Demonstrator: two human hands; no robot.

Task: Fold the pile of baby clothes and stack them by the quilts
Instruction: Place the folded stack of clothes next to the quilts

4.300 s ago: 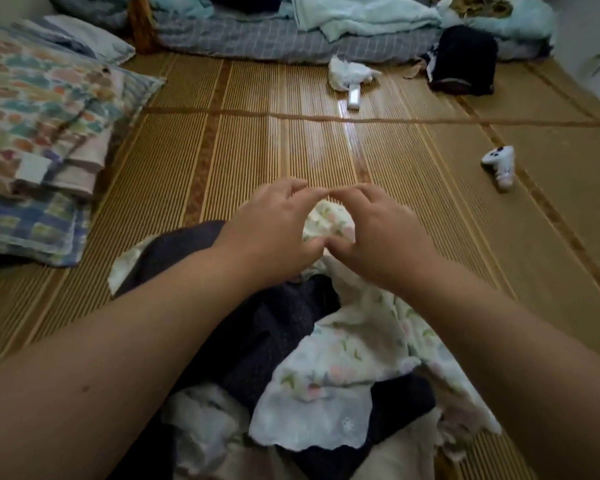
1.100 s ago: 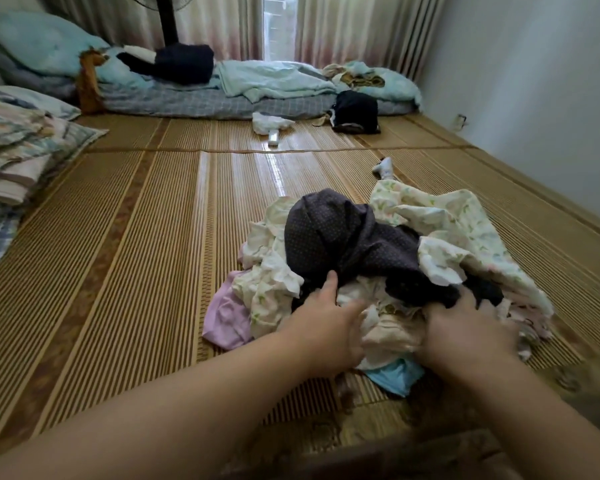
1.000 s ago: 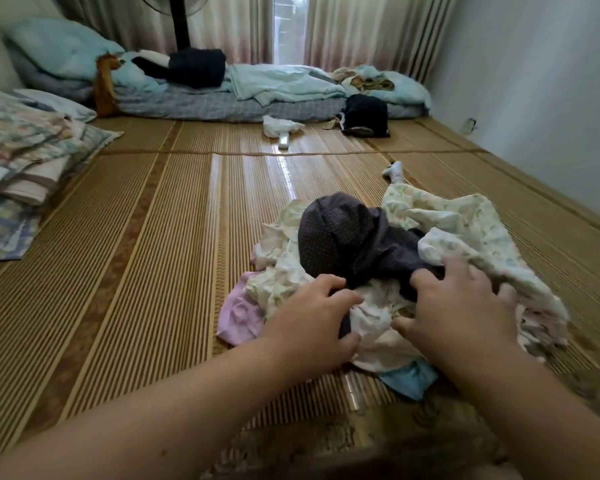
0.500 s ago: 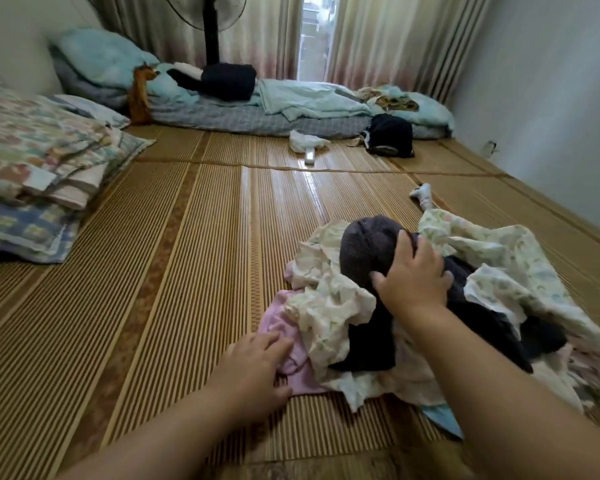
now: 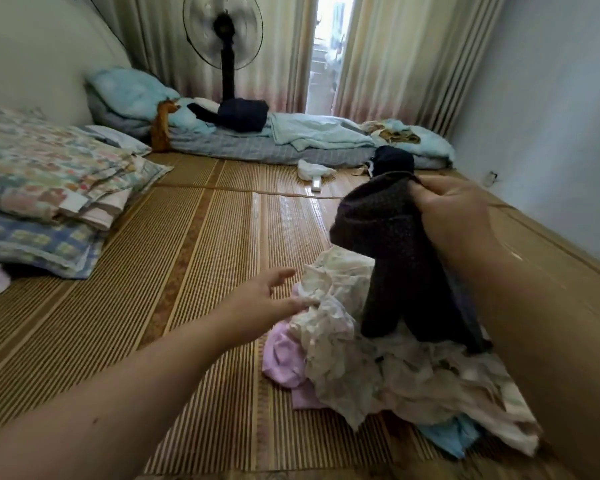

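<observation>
A crumpled pile of baby clothes (image 5: 378, 368) lies on the bamboo mat (image 5: 194, 278), with white floral pieces, a pink piece and a light blue piece in it. My right hand (image 5: 451, 216) is shut on a dark dotted garment (image 5: 392, 258), lifted above the pile so that its lower end still hangs onto the heap. My left hand (image 5: 271, 299) is open, fingers spread, touching the pile's left edge. The folded quilts (image 5: 49, 181) are stacked at the left by the wall.
A floor mattress with light blue bedding (image 5: 291, 140) lies at the far end, a standing fan (image 5: 224, 39) behind it. A black bag (image 5: 394, 161), a white cloth (image 5: 312, 169) and a small white remote lie on the mat beyond the pile.
My right hand has lifted the dark garment up off the pile. My left hand has moved from the pink piece up to the pile's left edge. The view has tilted upward.
</observation>
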